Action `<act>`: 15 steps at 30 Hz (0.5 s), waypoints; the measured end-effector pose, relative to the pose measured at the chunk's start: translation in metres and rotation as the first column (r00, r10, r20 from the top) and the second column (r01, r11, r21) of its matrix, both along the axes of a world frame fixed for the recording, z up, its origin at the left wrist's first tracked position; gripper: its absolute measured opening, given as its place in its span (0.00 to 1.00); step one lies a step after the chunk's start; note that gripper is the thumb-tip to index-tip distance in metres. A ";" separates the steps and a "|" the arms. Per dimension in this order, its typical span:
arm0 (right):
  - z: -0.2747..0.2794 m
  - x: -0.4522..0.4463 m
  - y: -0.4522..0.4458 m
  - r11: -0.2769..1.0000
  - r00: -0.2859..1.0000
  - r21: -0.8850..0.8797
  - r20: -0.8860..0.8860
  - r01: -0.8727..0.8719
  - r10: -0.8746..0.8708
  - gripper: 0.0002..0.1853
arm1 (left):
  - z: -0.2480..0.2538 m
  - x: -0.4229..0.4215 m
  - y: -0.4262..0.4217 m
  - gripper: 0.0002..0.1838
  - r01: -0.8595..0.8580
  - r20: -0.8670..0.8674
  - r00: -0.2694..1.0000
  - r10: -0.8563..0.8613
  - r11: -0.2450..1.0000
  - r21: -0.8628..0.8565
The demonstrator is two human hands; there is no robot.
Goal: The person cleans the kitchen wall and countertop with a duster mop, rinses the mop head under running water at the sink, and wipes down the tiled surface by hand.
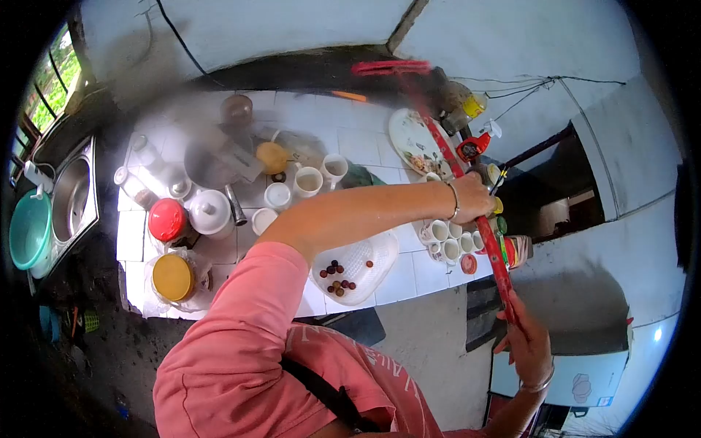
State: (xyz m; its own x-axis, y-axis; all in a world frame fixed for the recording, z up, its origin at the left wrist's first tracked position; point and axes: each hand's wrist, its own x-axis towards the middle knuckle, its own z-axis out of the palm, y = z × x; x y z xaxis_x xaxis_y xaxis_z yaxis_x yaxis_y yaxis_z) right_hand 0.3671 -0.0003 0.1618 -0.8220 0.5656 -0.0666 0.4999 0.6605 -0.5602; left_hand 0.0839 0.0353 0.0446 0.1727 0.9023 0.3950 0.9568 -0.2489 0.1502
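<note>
A long red pole with a T-shaped head [499,266] slants across the right side, its flat red head up near the back wall. My left hand [476,198] is wrapped round the middle of the shaft, with my arm stretched over the tiled counter. Lower down, my right hand [529,342] holds the shaft near its bottom end, some fingers loosely apart. Close to my left hand are several white cups [450,244] and a red spray bottle [475,146]. An oval patterned platter [409,131] lies behind the shaft.
The tiled counter [431,274] carries a white basket [380,255] with small dark fruits, mugs [307,180], a red-lidded jar [168,220] and a yellow-lidded jar [173,277]. A sink [73,201] and green basin [31,230] stand left. Wires [544,79] hang along the wall.
</note>
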 end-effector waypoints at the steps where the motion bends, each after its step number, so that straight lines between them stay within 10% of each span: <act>1: -0.001 0.002 -0.003 0.993 0.999 0.108 0.006 -0.035 0.035 0.24 | -0.006 0.005 0.006 0.10 0.014 0.016 1.000 -0.014 1.000 0.024; 5: 0.007 0.024 -0.004 0.934 0.994 0.356 0.083 0.037 -0.072 0.21 | -0.012 0.029 0.022 0.10 0.063 0.058 0.996 -0.064 0.998 0.016; 15: 0.019 0.048 0.024 0.923 0.959 0.262 -0.057 0.283 -0.278 0.21 | 0.003 0.051 0.041 0.13 0.133 0.254 0.957 -0.141 0.990 0.051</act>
State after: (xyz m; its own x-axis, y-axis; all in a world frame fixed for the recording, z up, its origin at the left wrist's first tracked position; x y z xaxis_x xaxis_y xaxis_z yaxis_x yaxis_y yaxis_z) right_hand 0.4149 0.0241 0.1807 -0.6270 0.7679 0.1310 0.6774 0.6205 -0.3951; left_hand 0.1351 0.0766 0.0475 0.1830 0.8628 0.4713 0.8439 -0.3838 0.3750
